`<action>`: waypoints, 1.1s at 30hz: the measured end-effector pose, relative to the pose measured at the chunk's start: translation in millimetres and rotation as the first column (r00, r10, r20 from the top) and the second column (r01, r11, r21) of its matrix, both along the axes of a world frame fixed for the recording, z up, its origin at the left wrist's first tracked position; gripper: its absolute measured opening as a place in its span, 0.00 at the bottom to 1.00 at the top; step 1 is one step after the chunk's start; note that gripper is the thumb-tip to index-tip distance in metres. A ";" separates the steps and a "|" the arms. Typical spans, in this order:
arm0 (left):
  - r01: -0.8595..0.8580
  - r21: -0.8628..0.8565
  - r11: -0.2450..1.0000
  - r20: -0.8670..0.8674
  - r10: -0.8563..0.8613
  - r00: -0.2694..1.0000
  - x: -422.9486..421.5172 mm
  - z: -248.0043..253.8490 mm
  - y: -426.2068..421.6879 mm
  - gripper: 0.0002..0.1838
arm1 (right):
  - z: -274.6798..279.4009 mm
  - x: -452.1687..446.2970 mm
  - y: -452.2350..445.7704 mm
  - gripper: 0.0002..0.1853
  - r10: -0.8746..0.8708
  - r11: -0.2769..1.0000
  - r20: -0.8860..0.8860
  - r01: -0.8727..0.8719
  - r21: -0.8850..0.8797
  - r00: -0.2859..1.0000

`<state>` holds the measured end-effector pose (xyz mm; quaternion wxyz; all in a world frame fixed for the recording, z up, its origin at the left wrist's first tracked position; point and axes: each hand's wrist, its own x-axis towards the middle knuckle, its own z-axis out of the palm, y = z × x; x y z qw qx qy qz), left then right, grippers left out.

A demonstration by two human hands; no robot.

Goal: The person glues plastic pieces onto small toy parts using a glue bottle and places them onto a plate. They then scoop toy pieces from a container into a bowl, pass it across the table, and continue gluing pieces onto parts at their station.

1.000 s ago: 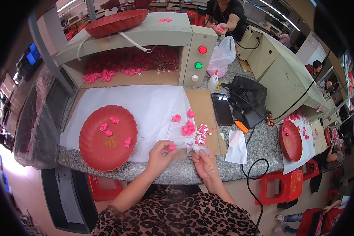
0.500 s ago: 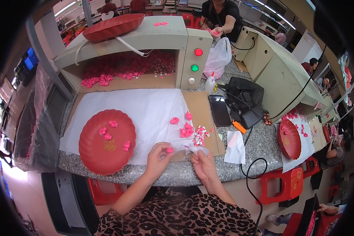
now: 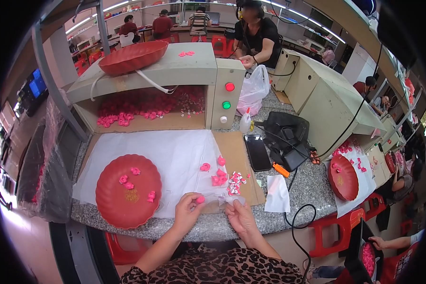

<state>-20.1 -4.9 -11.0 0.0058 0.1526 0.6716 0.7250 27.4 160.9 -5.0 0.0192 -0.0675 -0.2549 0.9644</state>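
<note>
My left hand (image 3: pixel 188 211) pinches a small pink piece (image 3: pixel 200 199) at the front edge of the white paper (image 3: pixel 175 151). Just to its right, my right hand (image 3: pixel 240 216) has its fingers closed on a small translucent plastic piece (image 3: pixel 233 199). Beyond my hands lie several pink figures (image 3: pixel 218 178) and a heap of small pink-and-white pieces (image 3: pixel 235 182). A red scalloped plate (image 3: pixel 128 208) on the left holds several pink figures (image 3: pixel 123 179).
Behind the paper stands a beige machine (image 3: pixel 142 75) full of pink pieces. To the right are a phone (image 3: pixel 257 152), an orange object (image 3: pixel 281 170), a black bag (image 3: pixel 288 128), a glue bottle (image 3: pixel 245 121) and a white cloth (image 3: pixel 277 194). A co-worker (image 3: pixel 258 35) stands behind.
The view has tilted upward, so the table and both hands appear lower. My hands keep nearly the same grips. At the lower right, a person's arm with a dark tray of pink pieces has come into view.
</note>
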 end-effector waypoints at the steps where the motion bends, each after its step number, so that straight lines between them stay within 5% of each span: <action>1: 0.002 0.010 1.000 0.015 -0.002 1.000 0.3 0.0 0.1 0.11 | -1.4 0.1 0.2 0.08 -0.001 1.000 -0.003 0.001 -0.001 1.000; 33: 0.022 -0.010 1.000 0.065 -0.021 0.998 0.0 -8.8 -1.2 0.09 | 0.1 1.8 0.0 0.13 0.035 0.999 0.038 -0.035 -0.010 0.999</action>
